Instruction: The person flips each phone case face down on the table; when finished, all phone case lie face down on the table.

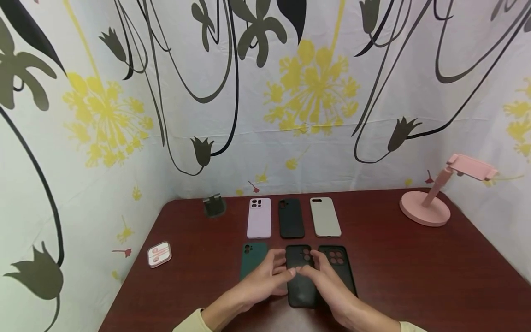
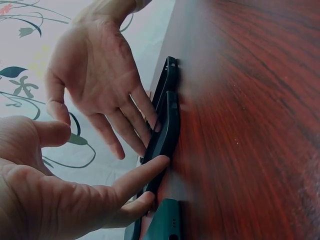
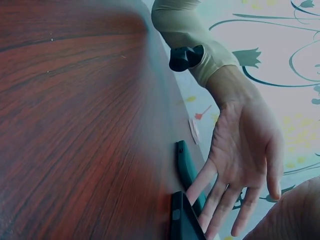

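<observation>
Six phone cases lie in two rows on the dark red table (image 1: 415,276). The front row holds a dark green case (image 1: 252,258), a middle black case (image 1: 299,288) and a right black case (image 1: 341,267). My left hand (image 1: 274,272) and right hand (image 1: 319,273) meet over the middle black case, their fingers straight and touching it. In the left wrist view my left hand (image 2: 125,192) touches the edge of the black case (image 2: 169,127), and my right hand (image 2: 120,120) reaches it from the other side. The right wrist view shows the left hand (image 3: 235,170) beside the green case (image 3: 186,167).
The back row has a lilac case (image 1: 259,217), a black case (image 1: 291,218) and a beige case (image 1: 325,216). A pink phone stand (image 1: 427,207) is at the back right, a small dark holder (image 1: 214,205) at the back left, and a white-pink card (image 1: 159,254) by the left edge. Printed fabric walls enclose the table.
</observation>
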Demonstrator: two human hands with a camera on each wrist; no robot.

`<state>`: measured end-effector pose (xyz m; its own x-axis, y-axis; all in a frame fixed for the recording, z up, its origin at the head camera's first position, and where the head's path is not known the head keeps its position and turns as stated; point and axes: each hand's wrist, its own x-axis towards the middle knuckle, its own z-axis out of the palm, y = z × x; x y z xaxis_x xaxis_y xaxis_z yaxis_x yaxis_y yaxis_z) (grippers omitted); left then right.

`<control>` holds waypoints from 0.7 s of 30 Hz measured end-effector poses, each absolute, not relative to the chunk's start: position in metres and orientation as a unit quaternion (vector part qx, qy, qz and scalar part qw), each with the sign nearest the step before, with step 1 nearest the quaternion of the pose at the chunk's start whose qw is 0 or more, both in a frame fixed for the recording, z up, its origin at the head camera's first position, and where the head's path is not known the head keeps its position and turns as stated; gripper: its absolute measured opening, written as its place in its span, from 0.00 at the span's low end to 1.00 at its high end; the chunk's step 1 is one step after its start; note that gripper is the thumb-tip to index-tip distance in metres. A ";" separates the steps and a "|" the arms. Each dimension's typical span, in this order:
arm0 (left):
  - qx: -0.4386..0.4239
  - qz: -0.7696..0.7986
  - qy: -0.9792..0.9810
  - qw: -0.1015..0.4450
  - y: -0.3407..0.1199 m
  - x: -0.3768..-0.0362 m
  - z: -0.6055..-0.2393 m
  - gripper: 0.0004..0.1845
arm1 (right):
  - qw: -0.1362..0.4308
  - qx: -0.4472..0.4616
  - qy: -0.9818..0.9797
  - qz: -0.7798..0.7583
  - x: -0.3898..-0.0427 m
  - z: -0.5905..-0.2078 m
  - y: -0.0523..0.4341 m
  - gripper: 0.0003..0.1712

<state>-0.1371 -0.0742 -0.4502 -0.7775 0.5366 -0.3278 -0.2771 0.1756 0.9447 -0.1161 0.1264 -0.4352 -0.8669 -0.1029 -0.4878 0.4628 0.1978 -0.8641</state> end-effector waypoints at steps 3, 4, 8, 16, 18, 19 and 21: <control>0.103 0.637 0.695 0.316 -0.074 -0.136 -0.451 0.36 | 0.232 0.122 0.732 -0.629 -0.116 -0.437 0.128 0.55; 0.106 0.636 0.697 0.314 -0.074 -0.136 -0.451 0.34 | 0.235 0.122 0.727 -0.633 -0.116 -0.437 0.128 0.54; 0.121 0.621 0.712 0.304 -0.074 -0.136 -0.452 0.29 | 0.244 0.129 0.712 -0.645 -0.116 -0.437 0.128 0.51; 0.136 0.585 0.750 0.279 -0.073 -0.137 -0.454 0.34 | 0.245 0.125 0.692 -0.668 -0.112 -0.433 0.130 0.48; 0.133 0.585 0.751 0.276 -0.073 -0.138 -0.456 0.34 | 0.238 0.119 0.682 -0.681 -0.111 -0.431 0.132 0.47; 0.134 0.586 0.751 0.275 -0.073 -0.138 -0.456 0.34 | 0.233 0.116 0.677 -0.688 -0.111 -0.431 0.133 0.46; 0.134 0.586 0.751 0.273 -0.073 -0.139 -0.457 0.34 | 0.223 0.115 0.670 -0.699 -0.110 -0.431 0.135 0.44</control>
<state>-0.1389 -0.0727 -0.4574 -0.8151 0.5214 -0.2524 -0.1186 0.2764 0.9537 -0.1099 0.1354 -0.4311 -0.8747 -0.1574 -0.4584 0.4645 -0.0024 -0.8856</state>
